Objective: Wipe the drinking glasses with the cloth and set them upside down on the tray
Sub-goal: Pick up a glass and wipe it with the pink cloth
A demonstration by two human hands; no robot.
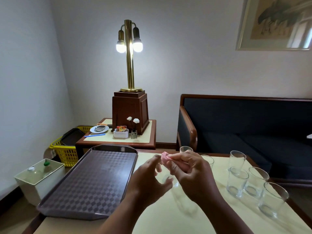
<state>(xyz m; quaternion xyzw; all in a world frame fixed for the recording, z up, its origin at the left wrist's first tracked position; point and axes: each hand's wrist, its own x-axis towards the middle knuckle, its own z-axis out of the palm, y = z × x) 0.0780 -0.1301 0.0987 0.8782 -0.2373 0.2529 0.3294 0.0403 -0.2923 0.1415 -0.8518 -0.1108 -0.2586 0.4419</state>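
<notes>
Head view: cloth (164, 157) mostly inside right hand (194, 174)

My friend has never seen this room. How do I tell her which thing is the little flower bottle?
Find the tall brass lamp in the corner, standing on a wooden box. On the side table at the foot of that box stands a small clear bottle, just right of the white packet holder. It is the only thing there with two white flowers on thin sticks.
</notes>
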